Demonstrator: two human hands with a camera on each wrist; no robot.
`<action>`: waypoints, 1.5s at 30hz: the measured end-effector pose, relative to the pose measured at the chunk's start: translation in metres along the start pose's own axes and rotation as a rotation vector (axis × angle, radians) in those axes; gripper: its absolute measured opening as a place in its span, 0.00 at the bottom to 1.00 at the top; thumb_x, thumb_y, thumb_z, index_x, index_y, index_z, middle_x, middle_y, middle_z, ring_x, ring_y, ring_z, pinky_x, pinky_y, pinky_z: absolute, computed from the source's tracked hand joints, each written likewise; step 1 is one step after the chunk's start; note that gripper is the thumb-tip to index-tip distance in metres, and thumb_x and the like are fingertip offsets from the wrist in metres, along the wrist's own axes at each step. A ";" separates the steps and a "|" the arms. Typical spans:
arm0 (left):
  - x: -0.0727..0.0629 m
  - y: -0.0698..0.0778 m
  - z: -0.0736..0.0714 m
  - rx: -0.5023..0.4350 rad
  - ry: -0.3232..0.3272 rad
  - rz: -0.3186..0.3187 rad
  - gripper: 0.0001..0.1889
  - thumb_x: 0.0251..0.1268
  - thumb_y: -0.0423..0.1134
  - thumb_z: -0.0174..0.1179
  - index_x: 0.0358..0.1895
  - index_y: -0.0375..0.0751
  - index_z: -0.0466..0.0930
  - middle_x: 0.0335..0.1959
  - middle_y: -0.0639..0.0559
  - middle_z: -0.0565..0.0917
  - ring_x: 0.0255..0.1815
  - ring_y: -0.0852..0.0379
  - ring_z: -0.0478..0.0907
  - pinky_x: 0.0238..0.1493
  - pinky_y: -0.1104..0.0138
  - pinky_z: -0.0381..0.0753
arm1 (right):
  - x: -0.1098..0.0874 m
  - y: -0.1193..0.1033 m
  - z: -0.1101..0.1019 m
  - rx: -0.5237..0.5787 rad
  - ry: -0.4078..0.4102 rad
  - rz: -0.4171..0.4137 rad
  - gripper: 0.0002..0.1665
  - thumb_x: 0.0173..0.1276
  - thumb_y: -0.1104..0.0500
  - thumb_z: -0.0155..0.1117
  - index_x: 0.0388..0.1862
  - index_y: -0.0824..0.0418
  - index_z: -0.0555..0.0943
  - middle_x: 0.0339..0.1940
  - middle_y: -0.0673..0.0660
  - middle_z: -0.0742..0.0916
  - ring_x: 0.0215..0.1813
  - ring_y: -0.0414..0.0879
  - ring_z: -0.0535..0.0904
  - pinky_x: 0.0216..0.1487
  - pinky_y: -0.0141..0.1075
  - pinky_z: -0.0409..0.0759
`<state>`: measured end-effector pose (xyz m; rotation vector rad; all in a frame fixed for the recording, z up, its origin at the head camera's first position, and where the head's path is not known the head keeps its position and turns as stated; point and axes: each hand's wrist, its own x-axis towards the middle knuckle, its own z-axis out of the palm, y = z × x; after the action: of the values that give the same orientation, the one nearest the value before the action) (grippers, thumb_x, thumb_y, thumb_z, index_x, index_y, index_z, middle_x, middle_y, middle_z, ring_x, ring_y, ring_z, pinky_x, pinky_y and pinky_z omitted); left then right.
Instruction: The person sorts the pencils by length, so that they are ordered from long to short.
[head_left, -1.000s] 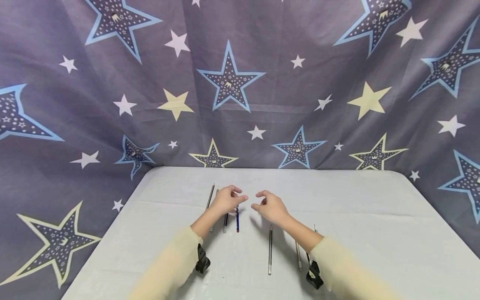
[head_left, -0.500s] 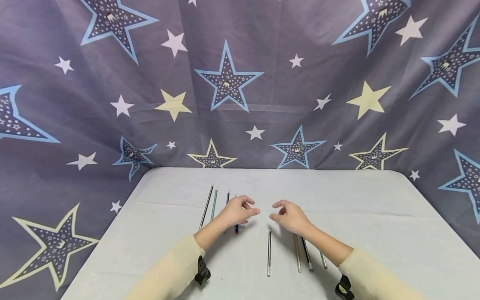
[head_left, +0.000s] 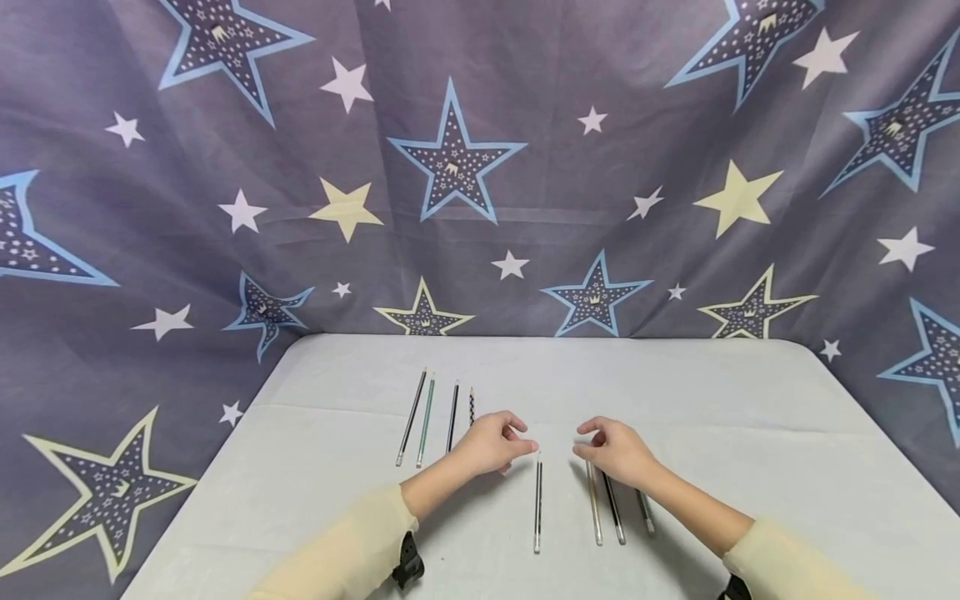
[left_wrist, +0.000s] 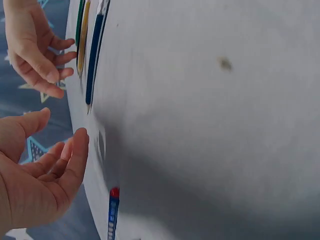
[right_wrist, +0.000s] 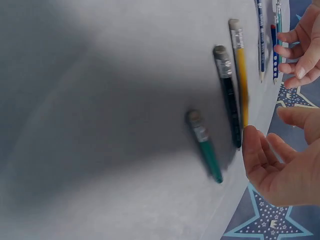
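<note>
My left hand (head_left: 491, 443) hovers palm inward with loosely bent fingers and holds nothing. Its fingertips are near the pointed end of a dark blue pencil (head_left: 537, 508) in the middle. Behind it a patterned blue pencil (head_left: 472, 404) is partly hidden; its red end (left_wrist: 114, 192) shows in the left wrist view. Facing it, my right hand (head_left: 618, 452) is likewise loosely curved and holds nothing. It is over the far ends of a yellow pencil (right_wrist: 242, 85), a black pencil (right_wrist: 228, 100) and a green pencil (right_wrist: 204, 145), covering part of them.
On the white-covered table (head_left: 315, 517), further left, lie a black pencil (head_left: 412, 417), a green pencil (head_left: 426, 421) and another black pencil (head_left: 453, 417), side by side. A grey star-patterned cloth (head_left: 555, 192) hangs along the table's back and sides.
Both hands have moved right and nearer the person, with the gap between them wider. The left-hand pencils are more exposed, and the right-hand ones show more from under the forearm. The pencils lie unmoved.
</note>
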<state>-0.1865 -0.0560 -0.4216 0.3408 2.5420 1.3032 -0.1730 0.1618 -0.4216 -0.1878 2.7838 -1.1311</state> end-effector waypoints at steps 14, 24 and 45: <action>-0.010 0.000 0.022 0.000 -0.019 0.007 0.17 0.53 0.42 0.67 0.42 0.36 0.78 0.25 0.55 0.77 0.14 0.62 0.71 0.16 0.72 0.75 | -0.014 0.014 -0.010 -0.015 0.009 -0.004 0.18 0.61 0.59 0.64 0.48 0.67 0.78 0.27 0.54 0.79 0.23 0.42 0.71 0.23 0.32 0.71; -0.015 -0.001 0.030 0.011 -0.009 0.001 0.19 0.49 0.37 0.70 0.43 0.32 0.78 0.23 0.56 0.75 0.13 0.63 0.70 0.15 0.72 0.75 | -0.022 0.018 -0.007 -0.016 -0.011 0.058 0.20 0.59 0.61 0.65 0.49 0.68 0.77 0.25 0.53 0.78 0.19 0.42 0.71 0.19 0.31 0.71; -0.016 -0.006 0.040 0.123 0.051 0.080 0.18 0.44 0.31 0.68 0.43 0.30 0.78 0.23 0.55 0.74 0.16 0.68 0.67 0.18 0.77 0.73 | -0.027 0.018 0.002 -0.091 -0.021 0.049 0.28 0.53 0.67 0.67 0.55 0.69 0.74 0.23 0.52 0.78 0.17 0.42 0.71 0.15 0.31 0.72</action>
<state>-0.1588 -0.0343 -0.4468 0.4430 2.6845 1.1994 -0.1475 0.1774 -0.4334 -0.1386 2.8073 -0.9867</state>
